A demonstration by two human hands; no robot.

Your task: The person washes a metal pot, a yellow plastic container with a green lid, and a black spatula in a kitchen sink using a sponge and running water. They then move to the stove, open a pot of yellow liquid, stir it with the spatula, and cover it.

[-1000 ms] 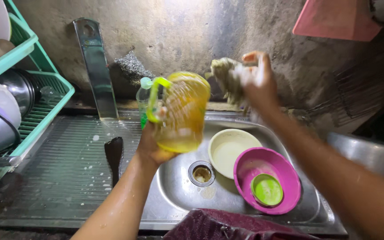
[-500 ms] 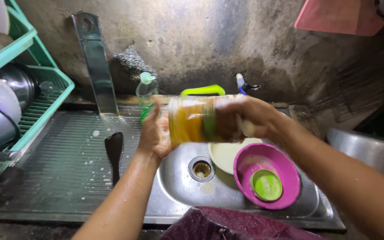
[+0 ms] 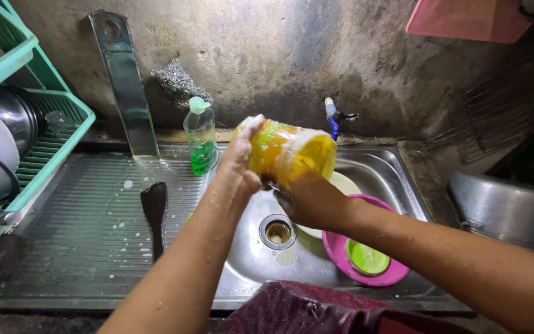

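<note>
Centre frame, above the sink point(image 3: 397, 185), the yellow jug point(image 3: 292, 151) lies tipped sideways, its long axis running left to right. Left hand point(image 3: 242, 158) clasps its base end; right hand point(image 3: 310, 201) grips underneath, nearer the mouth, fingers curled.

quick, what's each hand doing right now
left hand: closed on the soapy yellow jug, gripping its base end.
right hand: under the jug, pressed against it; grip cannot be told.
</note>
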